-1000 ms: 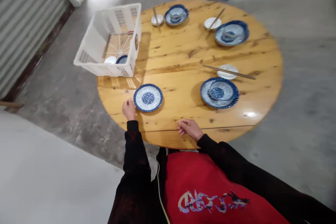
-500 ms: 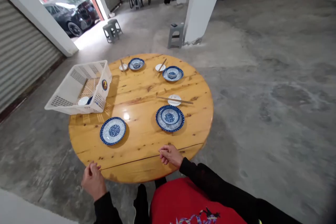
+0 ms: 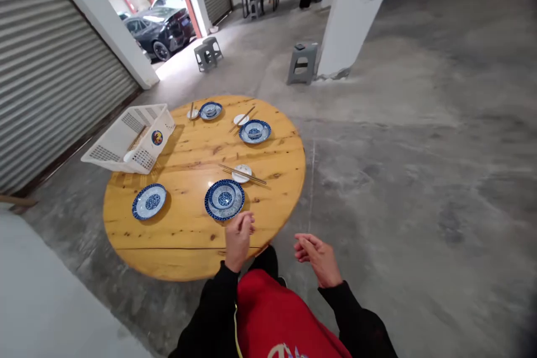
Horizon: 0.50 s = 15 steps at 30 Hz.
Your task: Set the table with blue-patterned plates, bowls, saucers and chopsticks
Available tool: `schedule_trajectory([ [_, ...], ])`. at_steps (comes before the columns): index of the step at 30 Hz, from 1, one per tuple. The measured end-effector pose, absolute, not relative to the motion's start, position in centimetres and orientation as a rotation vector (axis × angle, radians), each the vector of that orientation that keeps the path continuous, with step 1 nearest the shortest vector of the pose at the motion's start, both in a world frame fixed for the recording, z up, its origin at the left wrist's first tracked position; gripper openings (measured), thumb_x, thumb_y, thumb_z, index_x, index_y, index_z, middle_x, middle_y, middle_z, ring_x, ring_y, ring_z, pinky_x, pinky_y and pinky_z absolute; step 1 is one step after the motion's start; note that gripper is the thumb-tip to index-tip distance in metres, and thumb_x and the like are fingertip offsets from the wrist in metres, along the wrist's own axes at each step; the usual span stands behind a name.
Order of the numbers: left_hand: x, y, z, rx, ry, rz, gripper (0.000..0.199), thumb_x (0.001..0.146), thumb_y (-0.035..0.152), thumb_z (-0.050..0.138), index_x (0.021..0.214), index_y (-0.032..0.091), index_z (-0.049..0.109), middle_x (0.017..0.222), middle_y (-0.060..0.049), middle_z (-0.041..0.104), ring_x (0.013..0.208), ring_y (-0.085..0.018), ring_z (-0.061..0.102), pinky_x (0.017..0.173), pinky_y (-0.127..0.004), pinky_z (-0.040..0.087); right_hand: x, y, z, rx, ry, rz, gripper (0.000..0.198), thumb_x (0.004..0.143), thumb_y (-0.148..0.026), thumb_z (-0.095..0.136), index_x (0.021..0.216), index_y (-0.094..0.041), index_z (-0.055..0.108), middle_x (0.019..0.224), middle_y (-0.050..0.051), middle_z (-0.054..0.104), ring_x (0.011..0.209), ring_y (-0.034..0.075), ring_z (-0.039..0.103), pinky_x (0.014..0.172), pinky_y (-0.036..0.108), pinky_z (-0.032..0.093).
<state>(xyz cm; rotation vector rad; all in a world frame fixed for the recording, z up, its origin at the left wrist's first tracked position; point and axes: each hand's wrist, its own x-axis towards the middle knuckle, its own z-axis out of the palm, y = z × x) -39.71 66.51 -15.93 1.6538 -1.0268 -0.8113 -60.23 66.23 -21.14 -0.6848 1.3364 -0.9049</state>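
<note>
My left hand (image 3: pixel 238 239) is above the near edge of the round wooden table (image 3: pixel 176 240), its fingers loosely bent and holding nothing. Just beyond its fingertips sits a blue-rimmed plate (image 3: pixel 208 208) with a patterned bowl (image 3: pixel 224 197) on it. Behind that plate, a pair of chopsticks (image 3: pixel 257 179) lies across a small white dish (image 3: pixel 241 170). Off the table's right side, over the floor, hangs my right hand (image 3: pixel 318 257); it is empty, with loosely bent fingers partly apart. To the left a flat blue-and-white plate (image 3: pixel 150 202) stands alone.
A white plastic basket (image 3: pixel 146 152) stands on the table's left edge. Two more settings of plate (image 3: pixel 210 111), plate (image 3: pixel 254 131), bowls, dishes and chopsticks are along the far side. Grey stools (image 3: pixel 302 64) and a pillar (image 3: pixel 350 17) stand beyond; two people are farther back.
My view has shifted rightward along the table, so the settings appear farther left. My left hand has come over near the plate with the bowl; my right hand has moved off the table's edge.
</note>
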Motion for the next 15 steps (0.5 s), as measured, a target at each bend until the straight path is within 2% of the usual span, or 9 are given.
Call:
schedule_trajectory([
  [5, -46.2, 62.4, -17.5, 1.643, -1.164, -0.932, 0.031, 0.093, 0.037, 0.048, 0.091, 0.018, 0.072, 0.082, -0.007, 0.07, 0.062, -0.013, 0.065, 0.061, -0.025, 0.052, -65.6, 60.1, -22.5, -0.634, 1.378, -0.843, 0.056, 0.049, -0.058, 0.081, 0.083, -0.014, 0.07, 0.061, 0.003, 0.066, 0.05, 0.015, 0.061, 0.048, 0.026, 0.049],
  [11, -52.4, 53.7, -20.6, 1.646, -1.042, -1.077, 0.029, 0.091, 0.031, 0.046, 0.091, 0.019, 0.072, 0.083, -0.005, 0.071, 0.062, -0.012, 0.063, 0.06, -0.023, 0.05, -74.9, 49.4, -25.7, -0.739, 1.515, -0.738, 0.06, 0.044, -0.059, 0.083, 0.082, -0.015, 0.07, 0.063, 0.005, 0.067, 0.051, 0.017, 0.062, 0.047, 0.029, 0.05],
  [15, -56.1, 47.3, -20.3, 1.624, -0.979, -1.14, 0.028, 0.091, 0.029, 0.047, 0.096, 0.019, 0.073, 0.085, -0.004, 0.071, 0.063, -0.012, 0.063, 0.061, -0.023, 0.051, -80.6, 44.1, -26.7, -0.749, 1.624, -0.652, 0.058, 0.047, -0.059, 0.081, 0.084, -0.016, 0.071, 0.066, 0.006, 0.069, 0.053, 0.019, 0.064, 0.05, 0.03, 0.053],
])
